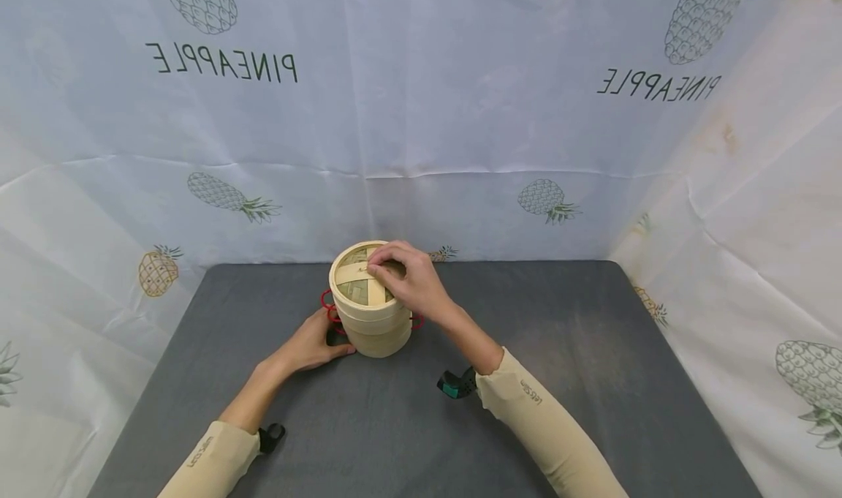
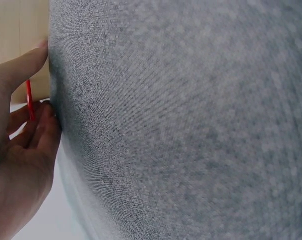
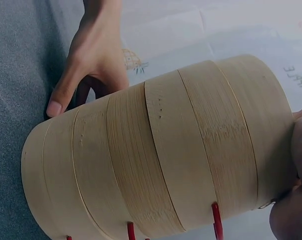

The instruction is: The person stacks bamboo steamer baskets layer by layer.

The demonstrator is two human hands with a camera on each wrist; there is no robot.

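Observation:
A stacked bamboo steamer [image 1: 375, 330] with a round woven lid [image 1: 356, 290] stands upright on the dark table. Red loops [image 3: 216, 220] stick out from its sides. Low on the steamer's left side, my left hand [image 1: 314, 344] holds the base, its thumb [image 2: 33, 62] along the wall and the other fingers round the far side. My right hand [image 1: 416, 277] is on top, thumb and fingers pinching at the middle of the lid, which the hand partly hides. In the right wrist view the tiers sit one against another, with the lid in place at the end.
The dark grey table [image 1: 559, 381] extends to both sides of the steamer. Close behind its back edge hangs a white cloth [image 1: 447, 118] printed with pineapples, which also covers the sides. Black wrist straps [image 1: 458, 384] show below the sleeves.

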